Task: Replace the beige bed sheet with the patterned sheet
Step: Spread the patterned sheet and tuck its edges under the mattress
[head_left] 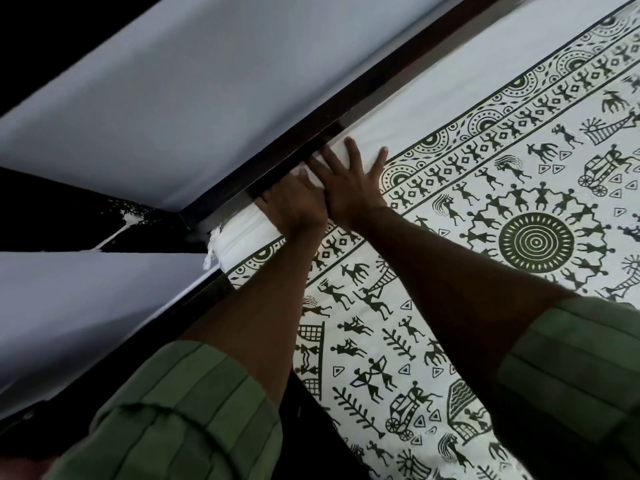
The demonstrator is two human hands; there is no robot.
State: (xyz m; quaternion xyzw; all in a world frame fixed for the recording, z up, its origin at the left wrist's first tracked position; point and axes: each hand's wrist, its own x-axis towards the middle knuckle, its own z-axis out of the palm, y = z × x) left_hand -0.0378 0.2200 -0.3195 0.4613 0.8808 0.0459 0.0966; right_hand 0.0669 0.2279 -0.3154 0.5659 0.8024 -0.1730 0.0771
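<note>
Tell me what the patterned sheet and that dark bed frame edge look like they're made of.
Patterned sheet: looks like matte woven cotton, printed; it creases softly and shows loose threads at the corner. Dark bed frame: probably wood or laminate with a glossy finish, since it reflects light; the picture can't settle which.

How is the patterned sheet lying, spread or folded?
Spread: the patterned sheet lies flat, its print showing, while the left hand and right hand press its white edge at the dark bed frame.

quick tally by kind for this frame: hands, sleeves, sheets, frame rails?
Hands: 2, the left hand and the right hand
Green sleeves: 2
Patterned sheet: 1
Dark bed frame rail: 1
Total: 6
</note>
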